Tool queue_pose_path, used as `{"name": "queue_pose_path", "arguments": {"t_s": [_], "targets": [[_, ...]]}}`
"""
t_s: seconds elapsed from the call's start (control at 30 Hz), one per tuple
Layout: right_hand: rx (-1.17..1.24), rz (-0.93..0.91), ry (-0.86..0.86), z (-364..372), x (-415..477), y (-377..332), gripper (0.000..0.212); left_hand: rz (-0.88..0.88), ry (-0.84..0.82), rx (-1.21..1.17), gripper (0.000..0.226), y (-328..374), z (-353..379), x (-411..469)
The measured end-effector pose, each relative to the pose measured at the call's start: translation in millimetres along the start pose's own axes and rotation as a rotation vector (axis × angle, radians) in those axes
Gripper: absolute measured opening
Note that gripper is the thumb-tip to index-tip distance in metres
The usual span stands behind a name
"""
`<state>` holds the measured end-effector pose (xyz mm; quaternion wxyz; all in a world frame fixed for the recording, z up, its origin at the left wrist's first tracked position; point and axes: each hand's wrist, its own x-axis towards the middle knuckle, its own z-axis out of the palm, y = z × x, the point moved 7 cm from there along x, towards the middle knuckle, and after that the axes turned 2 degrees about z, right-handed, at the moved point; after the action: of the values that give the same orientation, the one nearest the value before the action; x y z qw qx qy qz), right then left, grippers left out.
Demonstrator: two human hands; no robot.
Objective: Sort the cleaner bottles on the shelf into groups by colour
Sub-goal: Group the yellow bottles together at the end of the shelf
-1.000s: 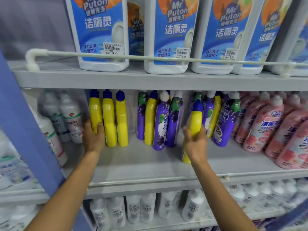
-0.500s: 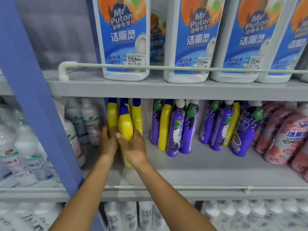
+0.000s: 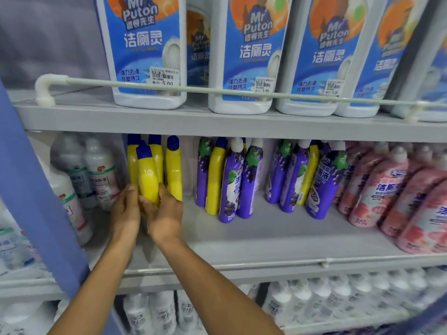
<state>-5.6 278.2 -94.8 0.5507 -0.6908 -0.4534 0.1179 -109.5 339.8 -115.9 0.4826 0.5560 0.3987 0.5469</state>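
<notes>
Two hands are working: your right hand (image 3: 164, 215) is gripping the blue-capped yellow plastic bottle (image 3: 148, 180) low at the yellow cluster, and your left hand (image 3: 125, 211) is pressing its side. It is probably smooth and slippery, so keep holding the lower body.

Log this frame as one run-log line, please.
stage: placing | hands: right hand and left hand on blue-capped yellow plastic bottle | location: yellow group, middle shelf | remaining: yellow bottles among purple
</notes>
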Motion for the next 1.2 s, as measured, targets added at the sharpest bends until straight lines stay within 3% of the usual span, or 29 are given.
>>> {"name": "queue_pose_path", "arguments": {"t_s": [0.1, 0.2, 0.3, 0.43, 0.53, 0.7, 0.9, 1.0, 1.2], "targets": [[-0.031, -0.035, -0.109, -14.4, -6.1, -10.1, 0.035, 0.130, 0.004, 0.016, 0.033, 20.0, 11.6, -14.5], [0.233, -0.037, -0.096, -70.3, -17.3, -6.4, 0.032, 0.215, -0.007, 0.059, 0.028, 34.3, 21.6, -18.9], [0.405, -0.056, 0.161, -177.7, -24.5, 17.0, 0.028, 0.257, -0.027, 0.074, 0.037, 31.9, 23.5, -20.0], [0.313, 0.002, 0.554, -322.5, 0.0, 67.0, 0.036, 0.277, -0.020, 0.051, 0.040, 26.7, 25.7, -23.1], [0.120, 0.059, 0.581, -376.7, 40.9, 92.4, 0.048, 0.260, -0.021, -0.011, 0.044, 23.5, 28.4, -24.4], [-0.040, -0.041, 0.471, -387.8, 103.5, 86.0, 0.029, 0.255, -0.020, 0.002, 0.067, 11.0, 22.3, -16.4], [-0.058, 0.070, 0.525, -379.1, 131.0, 103.8, 0.028, 0.240, -0.055, -0.043, 0.045, 10.5, 32.3, -20.6], [-0.077, 0.061, 0.567, -375.7, 125.3, 104.7, 0.029, 0.247, -0.052, -0.065, 0.043, 15.9, 36.4, -26.5], [0.001, 0.214, 0.608, -381.1, 127.5, 112.3, 0.038, 0.290, -0.027, -0.003, 0.041, 15.3, 29.4, -25.1]]}}
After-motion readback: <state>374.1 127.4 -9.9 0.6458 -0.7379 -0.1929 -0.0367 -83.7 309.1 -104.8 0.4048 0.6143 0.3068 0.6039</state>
